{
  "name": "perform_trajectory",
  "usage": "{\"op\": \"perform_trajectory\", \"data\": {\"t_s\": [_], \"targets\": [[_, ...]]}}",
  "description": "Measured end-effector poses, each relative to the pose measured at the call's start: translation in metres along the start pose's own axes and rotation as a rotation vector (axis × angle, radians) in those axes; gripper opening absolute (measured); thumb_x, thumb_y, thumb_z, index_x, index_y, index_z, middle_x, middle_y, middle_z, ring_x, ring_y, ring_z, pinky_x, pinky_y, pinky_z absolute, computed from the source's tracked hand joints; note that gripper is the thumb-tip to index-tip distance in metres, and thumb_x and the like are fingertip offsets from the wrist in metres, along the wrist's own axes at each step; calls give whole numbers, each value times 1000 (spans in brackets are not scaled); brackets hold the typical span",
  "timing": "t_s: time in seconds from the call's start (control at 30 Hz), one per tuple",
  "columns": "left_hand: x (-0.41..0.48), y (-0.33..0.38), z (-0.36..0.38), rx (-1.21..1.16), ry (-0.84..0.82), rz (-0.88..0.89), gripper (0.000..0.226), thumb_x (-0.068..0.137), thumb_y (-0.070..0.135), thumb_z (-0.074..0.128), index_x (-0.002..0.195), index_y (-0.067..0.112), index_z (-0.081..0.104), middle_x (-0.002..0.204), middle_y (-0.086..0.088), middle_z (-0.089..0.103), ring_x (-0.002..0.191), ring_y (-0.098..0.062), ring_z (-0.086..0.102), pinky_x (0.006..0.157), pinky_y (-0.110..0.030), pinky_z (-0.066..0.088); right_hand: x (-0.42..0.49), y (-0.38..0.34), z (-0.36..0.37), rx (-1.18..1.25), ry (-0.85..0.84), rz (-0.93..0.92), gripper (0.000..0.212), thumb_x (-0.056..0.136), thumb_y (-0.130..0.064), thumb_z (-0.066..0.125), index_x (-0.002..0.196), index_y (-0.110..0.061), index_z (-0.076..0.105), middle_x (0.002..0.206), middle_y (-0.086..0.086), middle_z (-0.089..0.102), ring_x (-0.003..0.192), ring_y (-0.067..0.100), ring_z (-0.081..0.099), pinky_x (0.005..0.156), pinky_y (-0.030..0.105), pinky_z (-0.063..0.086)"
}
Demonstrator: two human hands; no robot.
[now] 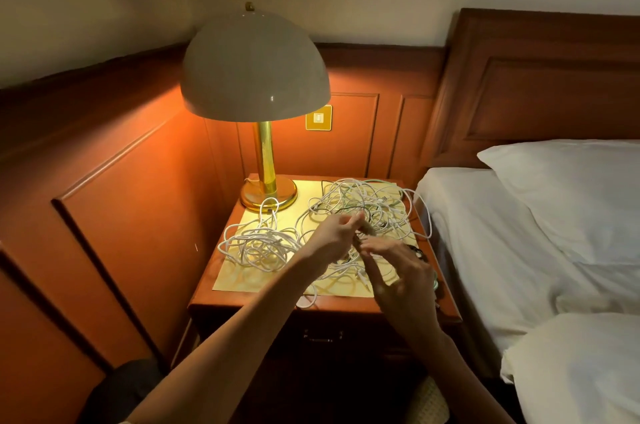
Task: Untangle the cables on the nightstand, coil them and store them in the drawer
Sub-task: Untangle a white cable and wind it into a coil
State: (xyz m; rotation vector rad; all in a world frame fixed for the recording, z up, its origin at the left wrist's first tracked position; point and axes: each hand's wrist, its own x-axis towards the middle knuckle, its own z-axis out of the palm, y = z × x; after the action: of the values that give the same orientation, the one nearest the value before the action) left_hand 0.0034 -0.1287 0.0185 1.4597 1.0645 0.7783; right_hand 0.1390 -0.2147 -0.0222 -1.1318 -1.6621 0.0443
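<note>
We've got cables (pixel 363 196) tangled mid-frame on the nightstand (pixel 242 300), drawer (pixel 322 328) below closed. Our left hand (pixel 334 238) pinches a strand, likely lifting it clear of the knot. The right hand (pixel 403 273) is blurred below-right, so we can't tell its grip.

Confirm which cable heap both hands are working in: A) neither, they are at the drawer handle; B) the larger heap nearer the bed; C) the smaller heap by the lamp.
B: left hand and right hand meet over the larger heap nearer the bed; the smaller heap by the lamp lies apart.
</note>
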Motion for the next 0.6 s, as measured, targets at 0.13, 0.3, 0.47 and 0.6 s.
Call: {"op": "perform_trajectory", "data": {"t_s": [0.13, 0.3, 0.47, 0.6], "targets": [[4, -2, 11, 111, -66, -46, 37, 106, 38, 42, 107, 11, 67, 94, -12, 74, 81, -23, 72, 64, -28, 58, -8, 5, -4, -20, -1, 145, 26, 90, -41, 65, 102, -18, 72, 100, -15, 69, 97, -6, 63, 81, 14, 51], [18, 1, 28, 234, -131, -89, 35, 105, 36, 43, 99, 10, 66, 98, -10, 74, 87, -29, 69, 64, -27, 46, 6, 16, -15, -101, -56, 235, 29, 89, -45, 69, 104, -21, 62, 97, -11, 58, 87, 2, 60, 69, 17, 52], [37, 5, 46, 315, -149, -103, 45, 105, 39, 45, 107, 0, 68, 82, -5, 62, 64, -12, 48, 55, -24, 35, 27, 33, -26, -356, -152, 313, 64, 76, -28, 86, 132, -12, 60, 121, 5, 56, 106, 17, 59, 85, 29, 57], [55, 2, 55, 295, -183, -129, 49, 105, 42, 43, 106, -1, 68, 81, -7, 61, 67, -15, 51, 58, -26, 38, 41, 46, -39, -392, -249, 443, 61, 78, -25, 86, 133, -14, 63, 115, 6, 72, 99, 20, 68, 78, 18, 49]]}}
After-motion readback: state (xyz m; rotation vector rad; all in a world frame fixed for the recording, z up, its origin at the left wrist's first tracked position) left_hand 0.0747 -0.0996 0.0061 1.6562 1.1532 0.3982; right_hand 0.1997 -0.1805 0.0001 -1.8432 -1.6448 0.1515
